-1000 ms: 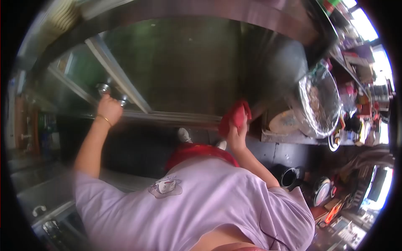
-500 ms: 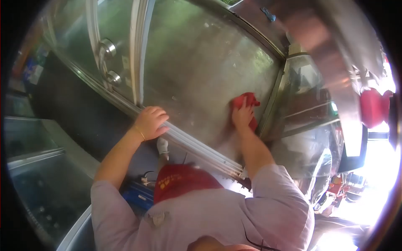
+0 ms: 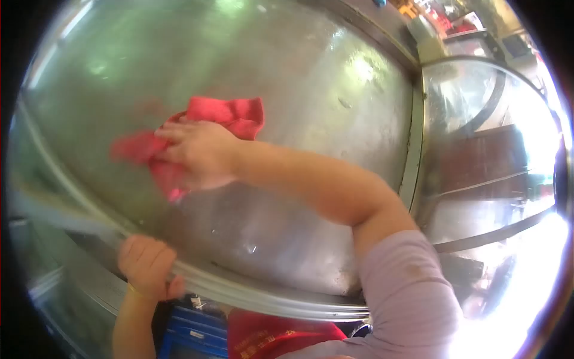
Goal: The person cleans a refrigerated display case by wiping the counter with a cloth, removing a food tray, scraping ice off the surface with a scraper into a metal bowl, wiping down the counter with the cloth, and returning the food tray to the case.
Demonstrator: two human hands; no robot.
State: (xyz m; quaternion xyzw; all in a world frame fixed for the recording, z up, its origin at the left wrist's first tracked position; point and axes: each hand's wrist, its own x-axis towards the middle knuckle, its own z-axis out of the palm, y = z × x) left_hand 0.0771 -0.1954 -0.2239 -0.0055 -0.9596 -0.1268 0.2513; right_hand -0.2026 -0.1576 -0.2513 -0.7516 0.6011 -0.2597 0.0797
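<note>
Red cloth [image 3: 230, 113] lay left of centre.
Right hand [image 3: 200, 155] spread over it, apparently for pressure; left hand [image 3: 146, 266] gripped lower-left rail [image 3: 239, 287], likely bracing.

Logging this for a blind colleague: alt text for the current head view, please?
A person's right hand presses a crumpled red cloth against a shiny metal surface, while the left hand curls over the metal rail along its near edge. Part of the cloth is blurred.
</note>
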